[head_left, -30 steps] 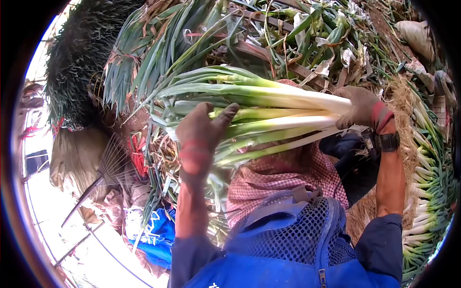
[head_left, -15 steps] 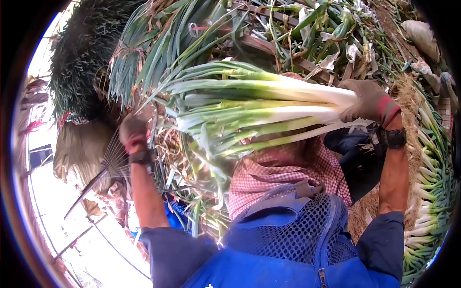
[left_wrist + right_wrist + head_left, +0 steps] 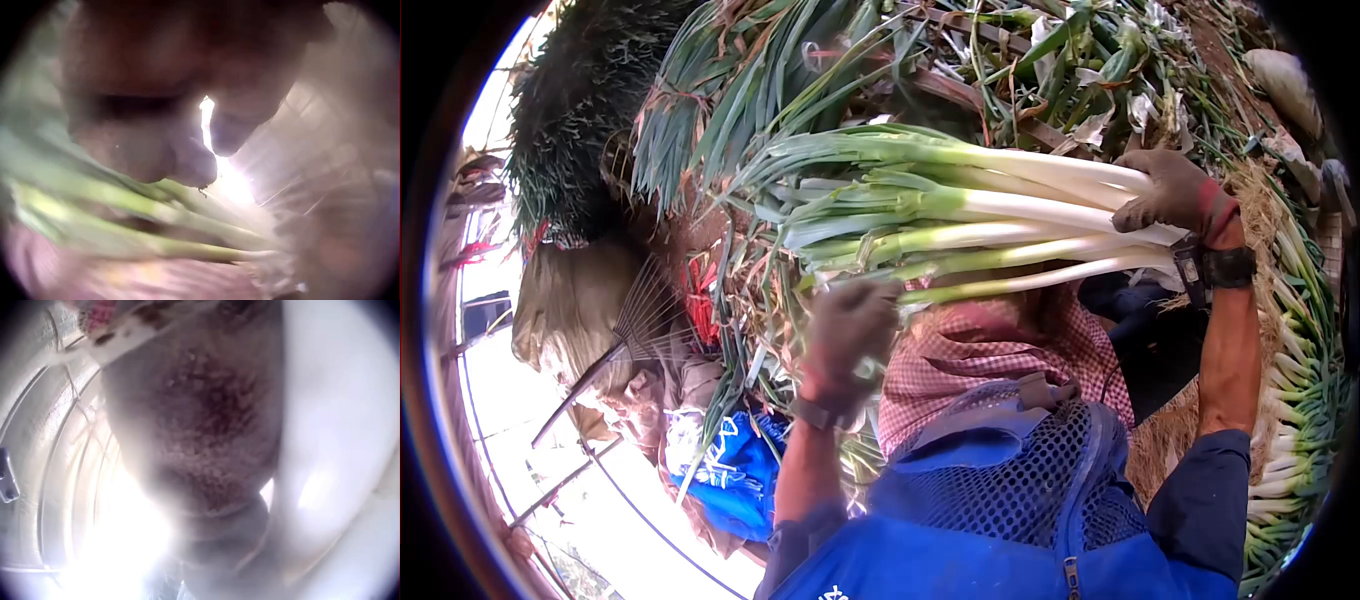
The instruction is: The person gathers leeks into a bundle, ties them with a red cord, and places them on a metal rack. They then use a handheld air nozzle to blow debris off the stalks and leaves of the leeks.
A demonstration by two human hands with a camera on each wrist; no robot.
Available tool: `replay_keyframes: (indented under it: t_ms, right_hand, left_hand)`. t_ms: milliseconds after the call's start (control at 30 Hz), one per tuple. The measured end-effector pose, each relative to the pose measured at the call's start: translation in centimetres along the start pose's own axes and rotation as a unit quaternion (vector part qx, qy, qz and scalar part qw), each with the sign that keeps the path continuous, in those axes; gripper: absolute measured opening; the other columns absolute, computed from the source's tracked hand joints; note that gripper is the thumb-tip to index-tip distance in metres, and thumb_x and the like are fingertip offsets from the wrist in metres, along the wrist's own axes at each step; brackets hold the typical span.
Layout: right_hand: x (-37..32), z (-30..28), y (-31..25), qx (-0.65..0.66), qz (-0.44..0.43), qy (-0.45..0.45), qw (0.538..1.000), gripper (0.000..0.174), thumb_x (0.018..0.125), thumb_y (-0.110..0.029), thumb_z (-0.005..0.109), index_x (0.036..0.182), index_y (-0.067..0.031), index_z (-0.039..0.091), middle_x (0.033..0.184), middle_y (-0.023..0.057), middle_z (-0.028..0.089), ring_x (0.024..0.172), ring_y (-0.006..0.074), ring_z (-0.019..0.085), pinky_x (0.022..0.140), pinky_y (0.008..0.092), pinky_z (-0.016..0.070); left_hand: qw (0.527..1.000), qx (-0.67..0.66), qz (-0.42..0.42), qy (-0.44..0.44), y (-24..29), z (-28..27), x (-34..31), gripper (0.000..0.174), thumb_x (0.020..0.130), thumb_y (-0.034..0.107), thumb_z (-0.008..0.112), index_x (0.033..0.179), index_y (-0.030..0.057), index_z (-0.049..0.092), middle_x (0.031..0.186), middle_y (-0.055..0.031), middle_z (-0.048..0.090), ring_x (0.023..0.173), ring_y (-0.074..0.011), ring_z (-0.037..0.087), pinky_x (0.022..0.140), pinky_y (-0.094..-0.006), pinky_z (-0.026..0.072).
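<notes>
A bunch of large green onions [image 3: 1040, 207] lies sideways across the person's lap, white ends right and leaves left. The gloved right hand [image 3: 1175, 200] grips the white ends; in the right wrist view a pale stalk [image 3: 331, 425] runs close beside its glove [image 3: 194, 412]. Below the leafy part is the gloved left hand [image 3: 850, 340], blurred, its top edge at the lowest leaves. In the left wrist view that hand's fingers [image 3: 144, 153] are loosely bent, bright light showing through a gap, with green stalks [image 3: 125, 234] below them.
Trimmed leaves and peelings [image 3: 1090, 90] are heaped in front. A row of green onions [image 3: 1285, 420] lines the right side. At left are a wire rake [image 3: 625, 335], a blue bag [image 3: 735, 475] and a dark leafy stack [image 3: 570, 130]. A checked cloth [image 3: 960, 365] covers the lap.
The left hand leaves the leaves, swings out left, then comes back to below the bunch. The stalks in the right hand have spread apart and shifted slightly right.
</notes>
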State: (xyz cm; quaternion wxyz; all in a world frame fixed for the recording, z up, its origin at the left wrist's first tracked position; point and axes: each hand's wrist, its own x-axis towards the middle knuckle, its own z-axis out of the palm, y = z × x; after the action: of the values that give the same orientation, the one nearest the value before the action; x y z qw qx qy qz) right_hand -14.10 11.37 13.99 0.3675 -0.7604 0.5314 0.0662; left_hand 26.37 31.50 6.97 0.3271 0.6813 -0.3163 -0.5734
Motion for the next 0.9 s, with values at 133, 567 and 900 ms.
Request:
replay_keyframes:
  t_ms: [133,567,900]
  right_hand:
    - [0.0,-0.1,0.0,-0.032,-0.002,-0.004,0.999,0.069,0.07,-0.04,0.092,0.12,0.0031,0.072,0.101,0.0172,0.077,0.094,0.0249,0.075,0.088,0.0376,0.0563]
    - [-1.0,1.0,0.6,0.207,0.025,-0.133,0.969,0.08,0.075,-0.035,0.092,0.14,0.0016,0.064,0.122,0.0122,0.076,0.106,0.0184,0.069,0.101,0.034,0.0535]
    - [-0.2,1.8,1.4,0.283,-0.011,-0.157,0.946,0.088,0.074,-0.038,0.093,0.146,0.0019,0.06,0.127,0.011,0.074,0.115,0.0184,0.067,0.104,0.0339,0.0514]
  left_hand:
    - [0.936,-0.087,-0.087,-0.329,2.6,8.0,-0.2,0.032,0.11,0.028,0.064,0.115,-0.0023,0.074,0.078,0.0017,0.062,0.064,-0.0064,0.054,0.054,-0.0221,0.0402]
    - [0.889,-0.397,-0.013,-0.228,0.7,23.1,5.2,0.057,0.105,0.036,0.074,0.141,-0.0067,0.062,0.132,-0.0126,0.07,0.115,-0.022,0.066,0.103,-0.0337,0.052]
    - [0.847,-0.477,-0.084,-0.22,1.9,22.9,5.3,0.056,0.102,0.036,0.076,0.136,-0.0068,0.065,0.129,-0.0158,0.07,0.117,-0.0236,0.066,0.102,-0.0365,0.0549]
